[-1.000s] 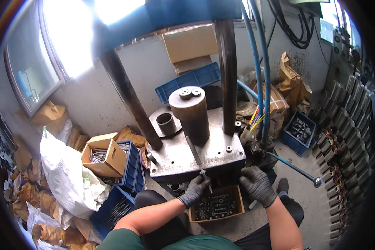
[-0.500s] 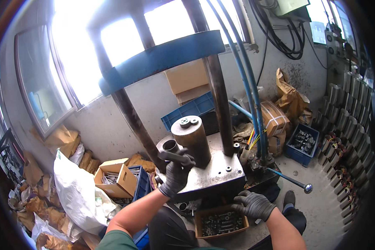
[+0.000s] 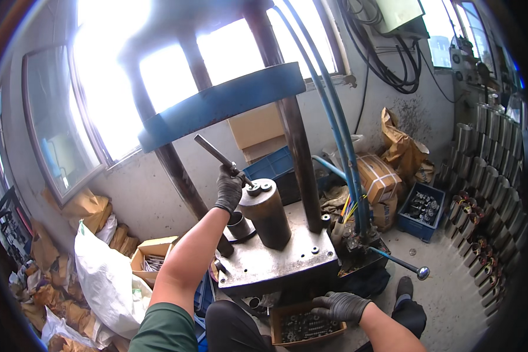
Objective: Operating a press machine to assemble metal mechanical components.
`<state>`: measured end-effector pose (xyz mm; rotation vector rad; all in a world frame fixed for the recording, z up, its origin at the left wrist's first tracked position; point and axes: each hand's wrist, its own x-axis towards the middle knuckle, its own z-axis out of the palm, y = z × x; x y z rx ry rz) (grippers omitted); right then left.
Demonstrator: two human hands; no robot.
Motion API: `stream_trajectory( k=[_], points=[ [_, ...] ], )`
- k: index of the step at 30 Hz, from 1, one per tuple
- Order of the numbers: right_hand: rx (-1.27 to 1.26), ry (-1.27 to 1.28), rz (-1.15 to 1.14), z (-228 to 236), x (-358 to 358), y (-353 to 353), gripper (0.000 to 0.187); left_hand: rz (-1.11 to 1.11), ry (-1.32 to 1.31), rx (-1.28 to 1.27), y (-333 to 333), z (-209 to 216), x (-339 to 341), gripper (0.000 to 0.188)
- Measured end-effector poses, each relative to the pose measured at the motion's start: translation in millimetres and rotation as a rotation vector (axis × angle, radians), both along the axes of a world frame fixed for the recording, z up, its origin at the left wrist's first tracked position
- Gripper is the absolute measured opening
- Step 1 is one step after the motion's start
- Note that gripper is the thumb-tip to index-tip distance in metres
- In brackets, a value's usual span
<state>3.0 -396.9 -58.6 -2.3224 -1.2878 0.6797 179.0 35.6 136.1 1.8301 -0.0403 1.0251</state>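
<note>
While the left hand (image 3: 230, 188) clasps a metal rod (image 3: 213, 150), the right hand (image 3: 343, 307) — fingers (image 3: 322, 303) half-open — hangs near a box (image 3: 311, 341).

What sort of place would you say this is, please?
Probably a metalworking or assembly workshop: there is a press-like machine with a blue crossbeam, rows of metal cylinders at the right, and a blue bin of small metal parts.

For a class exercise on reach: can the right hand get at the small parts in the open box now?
Probably yes: the right hand appears near the open box, and no lid covers the small parts.
</note>
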Motion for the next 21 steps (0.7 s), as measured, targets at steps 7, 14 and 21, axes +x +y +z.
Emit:
stream_trajectory(
  k=[7,14,21],
  points=[
    [-0.013,0.0,-0.015,21,-7,-4,0.078,-0.108,0.132,0.11,-14,12,3,0.042],
    [-0.021,-0.117,0.052,-2,-4,-4,0.076,-0.133,0.173,0.126,-24,12,6,0.044],
    [0.187,-0.196,0.013,24,-12,-27,0.047,-0.116,0.191,-0.153,-22,-18,22,0.025]
  ],
)
